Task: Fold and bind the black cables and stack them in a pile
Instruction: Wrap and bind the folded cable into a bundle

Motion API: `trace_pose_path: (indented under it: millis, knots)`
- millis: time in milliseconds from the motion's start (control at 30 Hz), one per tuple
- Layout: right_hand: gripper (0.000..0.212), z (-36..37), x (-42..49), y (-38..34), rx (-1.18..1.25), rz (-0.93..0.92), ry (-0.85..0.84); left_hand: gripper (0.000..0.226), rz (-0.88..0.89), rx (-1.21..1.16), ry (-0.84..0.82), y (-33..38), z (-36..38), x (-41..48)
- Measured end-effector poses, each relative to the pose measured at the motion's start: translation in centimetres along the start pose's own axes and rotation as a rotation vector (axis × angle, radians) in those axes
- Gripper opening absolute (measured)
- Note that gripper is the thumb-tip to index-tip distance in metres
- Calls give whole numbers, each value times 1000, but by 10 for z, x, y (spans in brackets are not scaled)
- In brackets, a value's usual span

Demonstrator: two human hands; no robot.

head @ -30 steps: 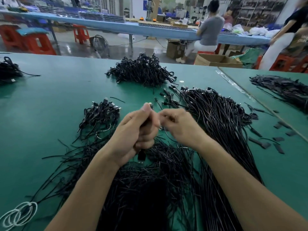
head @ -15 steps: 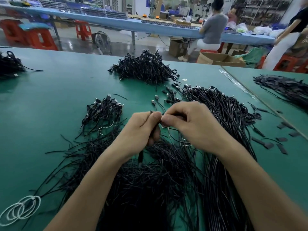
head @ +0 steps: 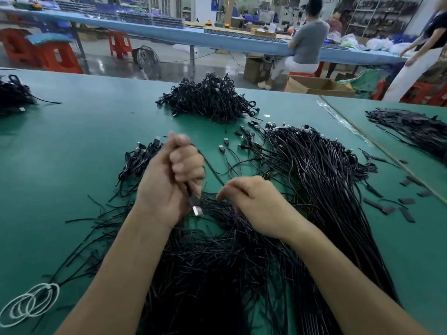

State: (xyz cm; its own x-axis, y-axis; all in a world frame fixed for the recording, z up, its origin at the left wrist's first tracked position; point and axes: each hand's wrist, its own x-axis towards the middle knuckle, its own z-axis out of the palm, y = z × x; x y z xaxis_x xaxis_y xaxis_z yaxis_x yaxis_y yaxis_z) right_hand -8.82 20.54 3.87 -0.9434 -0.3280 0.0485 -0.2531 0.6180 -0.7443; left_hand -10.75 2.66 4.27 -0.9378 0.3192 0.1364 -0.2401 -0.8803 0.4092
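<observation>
A thin black cable folded into a short bundle (head: pixel 192 199) is clenched in the fingers of the left hand (head: pixel 169 182) over the middle of the green tabletop (head: pixel 72 153), its silver plug poking out below the fist. The right hand (head: pixel 254 204) is just beside it, fingers curled; whether they pinch anything cannot be told. Long loose black cables (head: pixel 314 180) fan rightward toward the tabletop's seam. A heap of bound black cables (head: pixel 208 102) lies near the far edge. Bare green surface opens to the left.
</observation>
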Motion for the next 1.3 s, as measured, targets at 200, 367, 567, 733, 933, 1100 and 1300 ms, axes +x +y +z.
trace_pose_path:
  millis: [200,367,567,733,933,1100,1300]
  knots:
    - [22,-6,-3,-18,-36,-102,27,28,481,1071,202,-10,-11,4]
    - [15,-25,0,-22,-57,-216,192,45,141,1424,12,-23,1,-6]
    - [26,-27,4,-15,230,-182,284,50,-235,702,-121,-12,7,-12]
    - [22,-3,-5,-14,-11,-67,76,41,-44,197,-64,-8,11,-8]
    - [29,-4,-17,-28,-304,-157,-102,25,417,1136,169,-26,-3,-2]
    - [14,-26,-15,-28,-207,-236,161,53,62,1368,-10,-27,5,-10]
    - [16,-41,-6,-21,95,-229,61,53,-273,1062,-151,-16,3,-15]
